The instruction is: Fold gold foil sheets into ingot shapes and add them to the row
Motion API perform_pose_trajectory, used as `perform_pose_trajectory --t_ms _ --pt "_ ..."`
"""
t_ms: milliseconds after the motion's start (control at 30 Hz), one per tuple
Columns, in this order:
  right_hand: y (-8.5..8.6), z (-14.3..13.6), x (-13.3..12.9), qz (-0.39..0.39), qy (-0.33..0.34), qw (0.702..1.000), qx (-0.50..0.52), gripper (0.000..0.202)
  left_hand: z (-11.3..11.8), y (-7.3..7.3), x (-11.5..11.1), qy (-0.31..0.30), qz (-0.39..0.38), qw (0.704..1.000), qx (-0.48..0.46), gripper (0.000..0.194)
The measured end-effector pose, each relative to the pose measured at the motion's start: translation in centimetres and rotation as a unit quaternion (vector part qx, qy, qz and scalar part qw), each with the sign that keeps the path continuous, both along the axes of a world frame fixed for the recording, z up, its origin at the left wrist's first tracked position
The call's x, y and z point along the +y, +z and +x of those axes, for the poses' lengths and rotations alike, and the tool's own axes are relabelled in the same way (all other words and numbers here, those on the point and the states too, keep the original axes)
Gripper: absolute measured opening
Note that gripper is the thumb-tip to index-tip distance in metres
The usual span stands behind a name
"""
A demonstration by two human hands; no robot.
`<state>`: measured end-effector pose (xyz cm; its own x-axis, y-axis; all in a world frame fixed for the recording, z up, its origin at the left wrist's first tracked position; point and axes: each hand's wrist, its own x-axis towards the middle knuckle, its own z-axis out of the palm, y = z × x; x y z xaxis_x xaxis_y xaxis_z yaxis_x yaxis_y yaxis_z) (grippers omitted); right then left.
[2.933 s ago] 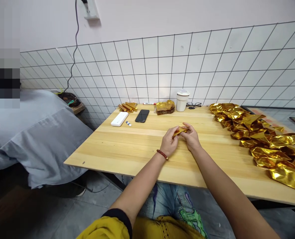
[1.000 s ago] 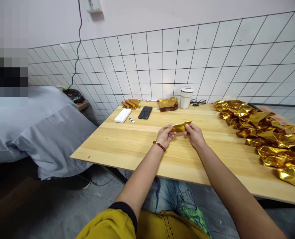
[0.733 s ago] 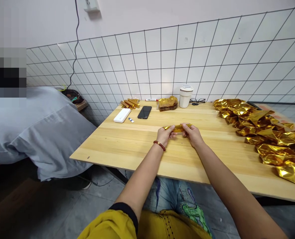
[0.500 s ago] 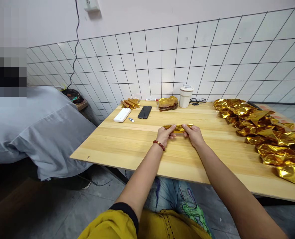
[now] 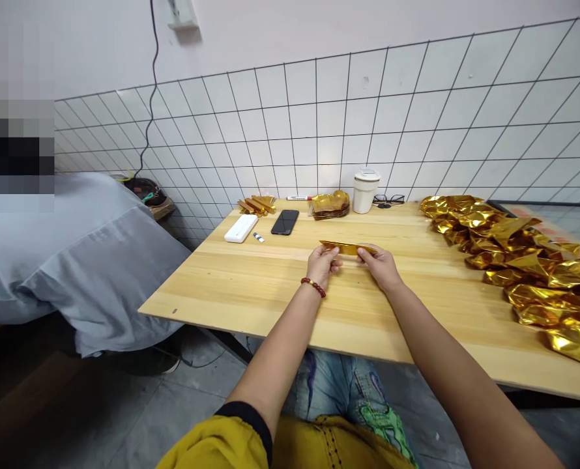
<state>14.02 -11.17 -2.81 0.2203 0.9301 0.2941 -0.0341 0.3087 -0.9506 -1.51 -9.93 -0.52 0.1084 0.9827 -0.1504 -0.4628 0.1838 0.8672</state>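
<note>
Over the middle of the wooden table, a narrow folded strip of gold foil paper [image 5: 347,249] stretches between both hands. My left hand [image 5: 323,262] pinches its left part, thumb on the near side, with a beaded bracelet at the wrist. At the strip's right end, my right hand [image 5: 380,266] grips it between thumb and fingers. On the right of the table lies a long row of puffed gold foil pieces [image 5: 519,254]. A stack of gold foil sheets [image 5: 330,204] sits at the back, and several flat folded gold strips [image 5: 257,205] lie at the back left.
On the wooden table [image 5: 251,286] are a white power bank [image 5: 241,228], a black phone [image 5: 285,222], a small blue-and-white item [image 5: 258,238], a marker [image 5: 298,198], a white lidded cup [image 5: 366,191] and eyeglasses [image 5: 388,199]. A person in a grey shirt [image 5: 85,254] sits at the left.
The gold foil paper looks flatter and narrower now, and its left end sticks out past my left thumb. Both hands stay in about the same place, their grip slightly shifted.
</note>
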Motion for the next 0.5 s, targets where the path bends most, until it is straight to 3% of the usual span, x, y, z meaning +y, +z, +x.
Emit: perform_pose_trajectory --t_ms 100,267,400,500 --pt "-0.2 0.0 -0.1 0.049 -0.037 0.996 -0.067 0.031 -0.1 0.2 -0.1 0.012 -0.027 1.0 0.001 0.023" --pt "0.0 0.2 -0.5 0.15 -0.091 0.964 -0.198 0.021 -0.3 0.8 -0.5 -0.033 -0.057 0.998 -0.01 0.022" --pt "0.1 0.0 -0.9 0.196 -0.07 0.941 -0.266 0.019 -0.4 1.0 -0.5 -0.08 -0.049 0.995 -0.046 0.02" --pt "0.0 -0.1 -1.0 0.195 -0.05 0.935 -0.293 0.02 -0.5 1.1 -0.5 -0.079 -0.036 0.995 -0.048 0.018"
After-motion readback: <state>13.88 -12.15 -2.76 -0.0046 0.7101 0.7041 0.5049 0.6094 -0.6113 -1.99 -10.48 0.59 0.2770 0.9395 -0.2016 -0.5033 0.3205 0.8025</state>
